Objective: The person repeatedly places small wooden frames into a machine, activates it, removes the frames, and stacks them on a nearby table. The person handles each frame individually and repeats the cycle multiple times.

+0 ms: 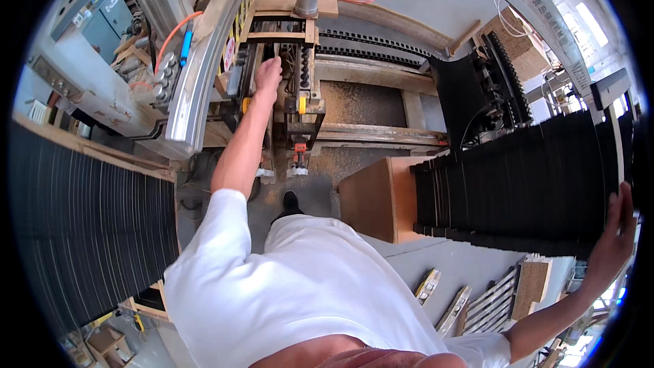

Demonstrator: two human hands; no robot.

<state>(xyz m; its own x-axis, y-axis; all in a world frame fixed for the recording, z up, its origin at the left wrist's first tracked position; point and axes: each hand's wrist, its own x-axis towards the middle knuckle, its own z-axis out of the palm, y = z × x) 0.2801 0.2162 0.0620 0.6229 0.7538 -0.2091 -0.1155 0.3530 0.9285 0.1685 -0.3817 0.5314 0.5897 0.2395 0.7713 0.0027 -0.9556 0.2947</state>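
Observation:
My left hand (268,80) reaches forward into the narrow bay of a machine with a wooden frame (308,31). Its fingers are curled closed among dark rails, and whatever they hold is hidden. Close by that hand are a yellow round knob (302,105) and a dark chain (304,68). Far to the right, my right hand (612,235) rests at the outer end of a long row of black slats (511,180). Its fingers are stretched out, with the tips at the lower end of a pale upright strip (619,146).
Another stack of black slats (88,218) stands at my left. A brown wooden box (368,197) lies against the right row's inner end. A silver metal beam (204,88) borders the machine, and a black sheet (460,99) hangs at its right. Sawdust covers parts of the floor.

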